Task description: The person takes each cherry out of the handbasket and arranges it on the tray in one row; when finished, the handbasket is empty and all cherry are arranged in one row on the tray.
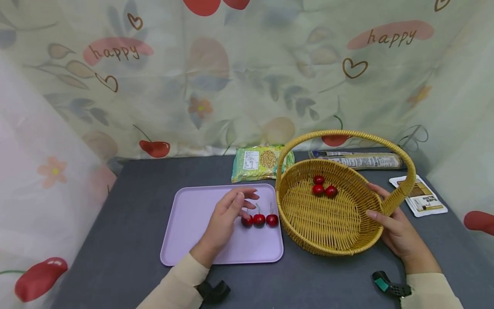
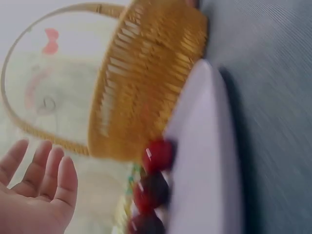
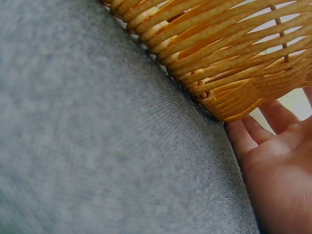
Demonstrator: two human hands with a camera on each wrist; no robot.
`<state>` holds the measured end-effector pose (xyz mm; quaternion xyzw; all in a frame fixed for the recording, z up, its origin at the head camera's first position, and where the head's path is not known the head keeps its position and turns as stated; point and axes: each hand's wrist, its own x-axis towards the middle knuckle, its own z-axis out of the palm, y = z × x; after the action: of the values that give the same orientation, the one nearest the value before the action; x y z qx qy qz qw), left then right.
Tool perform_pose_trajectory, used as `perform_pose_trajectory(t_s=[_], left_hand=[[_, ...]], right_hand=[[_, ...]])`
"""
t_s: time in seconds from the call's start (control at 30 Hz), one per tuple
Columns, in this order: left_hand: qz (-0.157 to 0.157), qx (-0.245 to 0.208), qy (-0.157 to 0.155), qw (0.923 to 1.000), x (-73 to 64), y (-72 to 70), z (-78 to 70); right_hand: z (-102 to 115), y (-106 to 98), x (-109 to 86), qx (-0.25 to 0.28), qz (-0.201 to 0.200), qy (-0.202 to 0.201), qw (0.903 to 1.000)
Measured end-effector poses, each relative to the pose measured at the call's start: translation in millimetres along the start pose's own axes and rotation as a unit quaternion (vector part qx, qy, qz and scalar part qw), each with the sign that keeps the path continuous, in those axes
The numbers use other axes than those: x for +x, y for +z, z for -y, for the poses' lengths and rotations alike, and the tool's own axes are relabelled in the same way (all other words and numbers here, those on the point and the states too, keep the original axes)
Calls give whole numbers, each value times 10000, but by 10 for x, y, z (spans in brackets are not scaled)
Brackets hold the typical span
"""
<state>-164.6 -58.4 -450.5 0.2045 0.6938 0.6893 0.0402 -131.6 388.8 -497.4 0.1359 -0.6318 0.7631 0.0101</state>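
My left hand (image 1: 223,216) hovers above the lilac tray (image 1: 193,227), its fingers loosely bent and holding nothing. Close by its fingertips, three dark red cherries (image 1: 259,220) with stems lie in a row near the tray's right edge. The left wrist view shows the empty palm (image 2: 36,209) beside the blurred cherries (image 2: 158,155). With its thumb over the rim and the other fingers outside, my right hand (image 1: 399,234) holds the right side of a yellow wicker basket (image 1: 324,223). Three more cherries (image 1: 318,189) rest inside at the back. The basket's base meets the cloth in the right wrist view.
A green and yellow food packet (image 1: 256,163) lies behind the tray. Beyond the basket is a long clear packet (image 1: 362,161), and a white and brown pouch (image 1: 420,197) lies at the right. The basket's tall handle (image 1: 347,134) arches over it. A printed curtain hangs behind the table.
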Motion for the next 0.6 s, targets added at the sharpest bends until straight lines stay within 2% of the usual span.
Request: perform_pose_trajectory(t_s=[0.17, 0.27, 0.43, 0.6], left_hand=[[533, -282, 469, 9971, 150, 289, -181], [877, -392, 637, 9933, 277, 462, -262], [1299, -342, 561, 9893, 524, 717, -361], [1384, -261, 392, 9893, 796, 961, -376]], right_hand=[[-8, -4, 1, 18, 38, 5, 10000], [-13, -5, 6, 6, 27, 59, 10000], [-12, -1, 14, -32, 25, 77, 10000], [-5, -4, 3, -53, 72, 15, 10000]])
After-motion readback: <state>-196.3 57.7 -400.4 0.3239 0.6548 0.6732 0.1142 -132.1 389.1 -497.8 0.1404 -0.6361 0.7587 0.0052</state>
